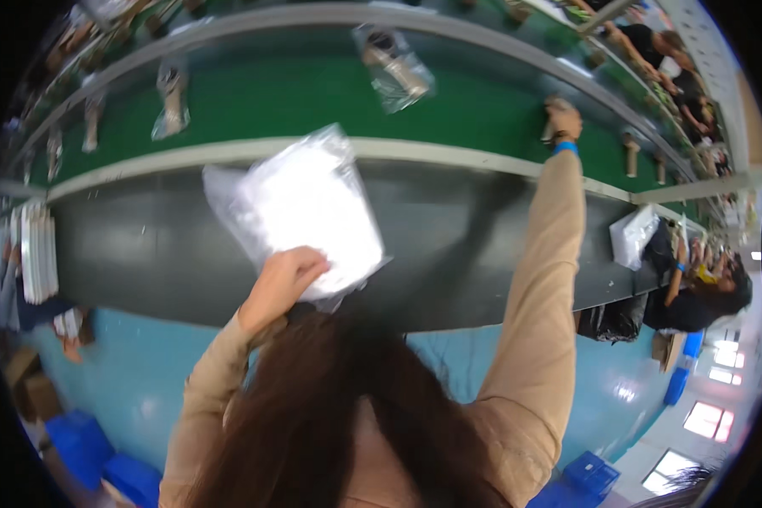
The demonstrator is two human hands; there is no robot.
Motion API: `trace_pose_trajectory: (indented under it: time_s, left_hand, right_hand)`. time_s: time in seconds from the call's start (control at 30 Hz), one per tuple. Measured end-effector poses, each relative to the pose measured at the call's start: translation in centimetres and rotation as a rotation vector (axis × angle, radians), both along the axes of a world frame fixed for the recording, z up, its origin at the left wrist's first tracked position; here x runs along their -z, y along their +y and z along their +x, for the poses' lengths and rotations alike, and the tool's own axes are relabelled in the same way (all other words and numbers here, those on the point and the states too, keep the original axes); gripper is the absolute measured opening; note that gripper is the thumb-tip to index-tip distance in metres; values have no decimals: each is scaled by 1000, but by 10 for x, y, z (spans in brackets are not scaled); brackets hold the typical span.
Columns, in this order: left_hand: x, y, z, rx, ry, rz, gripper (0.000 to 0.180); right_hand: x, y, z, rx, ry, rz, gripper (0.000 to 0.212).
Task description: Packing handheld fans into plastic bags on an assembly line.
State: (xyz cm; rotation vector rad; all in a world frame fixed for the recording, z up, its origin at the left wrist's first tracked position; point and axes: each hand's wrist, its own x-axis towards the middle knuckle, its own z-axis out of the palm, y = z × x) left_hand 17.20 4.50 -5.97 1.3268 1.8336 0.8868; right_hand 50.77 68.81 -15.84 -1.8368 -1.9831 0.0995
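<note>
My left hand (289, 279) is closed on the near edge of a stack of clear plastic bags (309, 212), bright white in the glare, above the dark worktop. Stretched far out to the right, my right hand (565, 120) is over the green conveyor belt, with its fingers curled down around a small beige item (548, 131) that they mostly hide. Whether the item has left the belt, I cannot tell. Left of that hand, a beige and black part in a clear bag (394, 68) lies on the belt.
More bagged beige parts (172, 102) lie along the green belt (271, 93), and an unbagged one (631, 154) is at its right. A dark worktop (449, 245) runs in front. White panels (38, 254) stand at its left end. Co-workers (711, 292) sit at right, near a white plastic bag (633, 235).
</note>
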Motion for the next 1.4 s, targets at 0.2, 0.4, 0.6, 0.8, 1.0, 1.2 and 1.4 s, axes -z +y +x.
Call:
trace_pose_trajectory:
  time_s: [0.2,0.4,0.6,0.8,1.0,1.2,1.4]
  left_hand:
    - [10,-1,-1,-202,-91,23,18]
    - [14,3,-2,-177,-81,158,17]
    - [17,8,-3,-102,-121,181,16]
    - [17,3,-4,-161,-297,211,18]
    - [15,3,-4,-134,-320,171,18]
    - [18,1,-7,-184,-363,337,15]
    - [4,-1,-4,-72,-691,281,16]
  right_hand:
    - [-77,-137,-72,-506,1018,-476,59]
    - [-79,-387,-100,-784,1857,-595,54]
    - [-90,-551,-146,-651,1646,-289,57]
    - [-72,-584,-143,-753,1260,-275,35]
    - [-73,-584,-142,-717,1329,-272,30]
    - [-63,-574,-159,-756,1376,-263,30]
    - [-55,-568,-165,-909,926,-345,23]
